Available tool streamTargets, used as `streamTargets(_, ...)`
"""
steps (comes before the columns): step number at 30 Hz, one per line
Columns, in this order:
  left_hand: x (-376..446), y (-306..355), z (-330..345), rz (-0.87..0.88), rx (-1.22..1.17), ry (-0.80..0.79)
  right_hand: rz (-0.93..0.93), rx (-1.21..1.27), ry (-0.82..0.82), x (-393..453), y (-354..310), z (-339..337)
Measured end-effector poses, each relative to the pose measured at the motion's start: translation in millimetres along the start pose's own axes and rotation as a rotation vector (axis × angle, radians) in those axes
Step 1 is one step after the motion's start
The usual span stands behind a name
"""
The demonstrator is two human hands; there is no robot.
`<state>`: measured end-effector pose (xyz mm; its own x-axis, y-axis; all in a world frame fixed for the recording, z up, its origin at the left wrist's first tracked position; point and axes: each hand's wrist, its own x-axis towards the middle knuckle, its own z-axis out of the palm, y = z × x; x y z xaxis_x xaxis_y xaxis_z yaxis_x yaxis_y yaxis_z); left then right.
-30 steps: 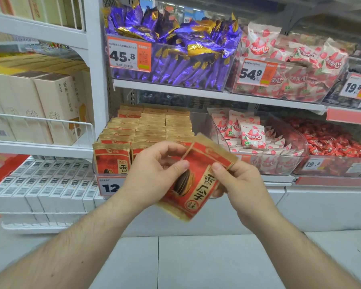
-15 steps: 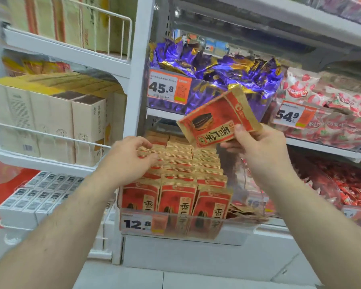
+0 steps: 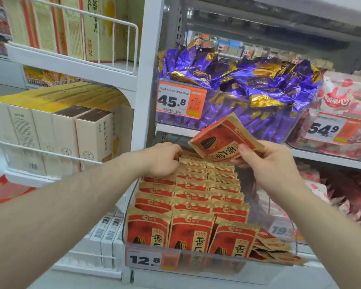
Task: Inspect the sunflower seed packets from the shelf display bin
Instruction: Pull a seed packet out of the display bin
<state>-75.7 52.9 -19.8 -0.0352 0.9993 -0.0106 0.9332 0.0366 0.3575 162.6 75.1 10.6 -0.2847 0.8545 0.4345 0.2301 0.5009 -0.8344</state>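
Shop shelves behind: right hand (image 3: 265, 161) pinches a packet (image 3: 223, 140); left hand (image 3: 163, 159), grip unclear, should lift one packet from bin (image 3: 292, 236) rows cleanly

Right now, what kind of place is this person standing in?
Most likely a snack aisle in a shop. Price tags hang on clear bins, white shelves hold rows of boxes, and a bin is packed with identical red seed packets.

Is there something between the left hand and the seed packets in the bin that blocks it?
Nothing visible blocks it. The left hand already rests on the back rows of seed packets in the open-topped clear bin. The right hand holds one packet up above the rows, off to the side.
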Motion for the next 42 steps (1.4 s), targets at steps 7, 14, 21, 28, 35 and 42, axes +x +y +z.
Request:
streamTargets(7,40,-1,-1,-0.148,0.225,0.001,0.053,0.037,0.059,-13,5,-18)
streamTargets(14,54,6,3,-0.199,0.350,-0.029,0.103,0.108,0.096,-38,5,-29)
streamTargets(21,52,4,3,-0.232,0.370,-0.015,0.349,0.580,0.302,-74,-3,-43)
streamTargets(28,42,5,0,-0.212,0.202,-0.080,0.707,0.866,0.247,-108,-4,-16)
streamTargets(35,25,7,7,-0.215,0.230,-0.097,0.891,0.921,0.206,-126,-3,13)
streamTargets(42,-4,9,11,-0.198,0.264,-0.065,0.862,0.984,0.252,-125,4,24)
